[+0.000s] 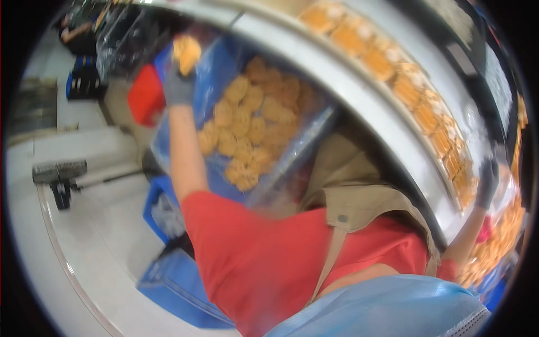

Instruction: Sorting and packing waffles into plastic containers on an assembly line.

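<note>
Pale floor [101, 224] spreads at our left, with a black floor brush [59, 171] and then a red container [146, 96]. Our gloved left hand [179, 84] grips a golden biscuit [187, 53] by a plastic-lined blue crate [212, 78] of flat biscuits [247, 123]. Rightward, orange snack pieces [382, 64] line a white surface [306, 59]; our right hand [487, 182] is near clear plastic [508, 191], its grip too blurred to tell.

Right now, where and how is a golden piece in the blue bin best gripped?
Probably take a golden piece by opposite edges of its rim, coming from above: it looks flat and rounded, and the blue bin is open at the top. Blur hides whether its edges are free.
</note>
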{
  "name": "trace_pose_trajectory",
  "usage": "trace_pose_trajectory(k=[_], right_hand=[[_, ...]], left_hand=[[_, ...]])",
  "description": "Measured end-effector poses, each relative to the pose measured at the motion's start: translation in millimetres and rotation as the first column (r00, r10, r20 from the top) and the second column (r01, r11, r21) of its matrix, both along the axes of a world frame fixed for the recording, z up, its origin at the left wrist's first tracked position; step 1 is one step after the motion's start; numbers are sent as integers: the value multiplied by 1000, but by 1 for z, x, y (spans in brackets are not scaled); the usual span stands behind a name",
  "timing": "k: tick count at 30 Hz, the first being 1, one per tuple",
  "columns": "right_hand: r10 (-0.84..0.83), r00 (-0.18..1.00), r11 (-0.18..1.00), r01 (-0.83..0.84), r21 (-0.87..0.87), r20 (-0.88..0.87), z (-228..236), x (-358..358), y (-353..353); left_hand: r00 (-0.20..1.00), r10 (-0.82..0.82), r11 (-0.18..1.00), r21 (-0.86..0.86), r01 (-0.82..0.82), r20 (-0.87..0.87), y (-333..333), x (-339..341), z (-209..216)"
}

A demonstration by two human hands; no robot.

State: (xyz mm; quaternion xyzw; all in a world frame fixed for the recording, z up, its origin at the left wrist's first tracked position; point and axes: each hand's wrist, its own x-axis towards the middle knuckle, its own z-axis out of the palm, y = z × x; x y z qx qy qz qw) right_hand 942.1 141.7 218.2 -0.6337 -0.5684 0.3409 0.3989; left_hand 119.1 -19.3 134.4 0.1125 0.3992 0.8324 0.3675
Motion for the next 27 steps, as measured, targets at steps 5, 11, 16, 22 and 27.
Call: trace_pose_trajectory(k=[5, 11, 16, 22, 27], right_hand=[[202, 965, 979, -195, 59, -166, 22, -30, -4], [6, 958, 1000, -4, 6, -287, 22, 22, -17], [-40, 972, 999, 32, -37, -231, 13, 46, -18], [-98, 969, 995, 89, -51, -228, 5, 55, -13], [-138, 981, 990, 135, -34, -134, 14, 42, -21]], left_hand=[[651, -758, 593, 453, 666, 34, 48, 33, 32], [870, -299, 954, -118, 275, -391, 108, 68, 29], [999, -38, 999, -26, 37, -25, 126, 52, 43], [860, 424, 885, -73, -460, -285, 152, 9, 50], [876, 394, 851, -249, -462, -278, 166, -56, 28]])
